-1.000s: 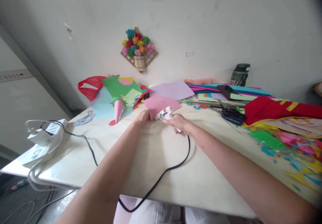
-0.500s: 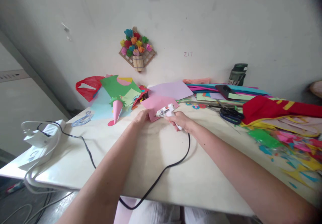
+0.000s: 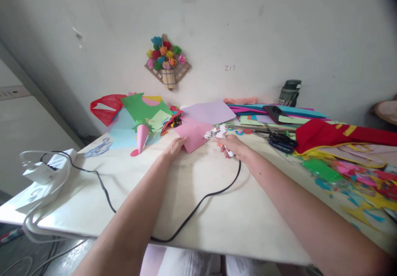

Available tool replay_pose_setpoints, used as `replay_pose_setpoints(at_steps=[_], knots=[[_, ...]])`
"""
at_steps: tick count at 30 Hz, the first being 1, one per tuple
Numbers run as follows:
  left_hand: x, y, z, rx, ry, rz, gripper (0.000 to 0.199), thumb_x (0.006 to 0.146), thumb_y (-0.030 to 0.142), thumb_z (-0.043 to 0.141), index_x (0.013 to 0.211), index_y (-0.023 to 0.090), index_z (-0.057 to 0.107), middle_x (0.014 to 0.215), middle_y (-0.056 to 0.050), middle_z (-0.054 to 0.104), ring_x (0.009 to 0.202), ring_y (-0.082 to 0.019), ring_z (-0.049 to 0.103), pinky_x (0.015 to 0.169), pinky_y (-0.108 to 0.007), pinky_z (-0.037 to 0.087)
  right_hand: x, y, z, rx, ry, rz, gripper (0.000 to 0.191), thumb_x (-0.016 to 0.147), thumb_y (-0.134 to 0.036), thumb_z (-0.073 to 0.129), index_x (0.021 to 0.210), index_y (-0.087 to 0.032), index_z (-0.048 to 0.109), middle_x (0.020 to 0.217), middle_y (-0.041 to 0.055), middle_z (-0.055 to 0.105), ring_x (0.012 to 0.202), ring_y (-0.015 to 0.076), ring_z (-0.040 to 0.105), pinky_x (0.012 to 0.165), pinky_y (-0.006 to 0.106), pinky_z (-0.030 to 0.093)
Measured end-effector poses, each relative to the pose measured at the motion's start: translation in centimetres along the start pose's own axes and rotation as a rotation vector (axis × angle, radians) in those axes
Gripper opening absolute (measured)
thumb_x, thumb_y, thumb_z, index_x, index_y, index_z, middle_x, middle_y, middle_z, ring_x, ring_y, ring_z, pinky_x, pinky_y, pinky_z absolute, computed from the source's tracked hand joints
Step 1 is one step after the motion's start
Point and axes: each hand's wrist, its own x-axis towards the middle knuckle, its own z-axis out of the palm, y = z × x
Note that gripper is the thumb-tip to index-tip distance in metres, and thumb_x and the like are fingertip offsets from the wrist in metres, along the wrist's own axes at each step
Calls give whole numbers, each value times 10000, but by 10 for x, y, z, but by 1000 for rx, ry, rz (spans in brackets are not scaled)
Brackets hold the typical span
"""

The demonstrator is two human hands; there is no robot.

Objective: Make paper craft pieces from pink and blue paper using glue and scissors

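My left hand [image 3: 175, 147] is closed on the left edge of a pink paper sheet [image 3: 194, 133], holding it over the white table. In my right hand [image 3: 233, 145] is a white glue gun [image 3: 219, 131], my fingers wrapped round its handle. The gun's nozzle points left and lies at the sheet's right edge; whether it touches the paper I cannot tell. A black cord [image 3: 214, 194] runs from the handle down across the table. To the left of my left hand stands a pink paper cone [image 3: 142, 138] with a green fringe, beside a small red paper disc [image 3: 134, 153].
At the left edge lies a white power strip [image 3: 57, 162] with plugged cables. Scissors [image 3: 282, 141], a red cloth-like piece [image 3: 322, 137] and paper scraps [image 3: 356, 189] cover the right side. Stacked coloured sheets and a dark bottle [image 3: 290, 93] stand along the wall.
My right hand has moved the glue gun rightward along the pink sheet's near edge, toward its right end. My left hand still holds the sheet. The camera view has shifted slightly.
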Motion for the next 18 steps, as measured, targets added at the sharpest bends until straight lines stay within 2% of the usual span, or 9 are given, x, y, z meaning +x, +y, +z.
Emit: replay_pose_setpoints(at_steps=[3, 10, 18], knots=[[-3, 5, -3, 54, -62, -12, 365, 713, 513, 435, 596, 175, 512, 611, -15, 495, 632, -152, 438, 636, -291, 377, -1, 0, 0, -35, -13, 30, 375, 699, -497, 565, 701, -133, 476, 444, -33, 473, 273, 57, 389, 280, 190, 300], [-7, 14, -2, 11, -83, -20, 380, 723, 521, 408, 607, 171, 497, 608, 6, 476, 653, -146, 423, 665, -270, 365, -7, -2, -2, -71, -77, 9, 436, 676, -566, 544, 677, -139, 458, 474, -25, 489, 279, 53, 398, 283, 186, 306], [-7, 13, 2, 50, -69, -5, 380, 742, 504, 368, 542, 181, 389, 526, 29, 357, 544, -115, 325, 561, -261, 306, -7, 1, 4, -106, -184, 3, 471, 649, -603, 542, 689, -140, 463, 483, -27, 488, 280, 57, 403, 267, 188, 304]])
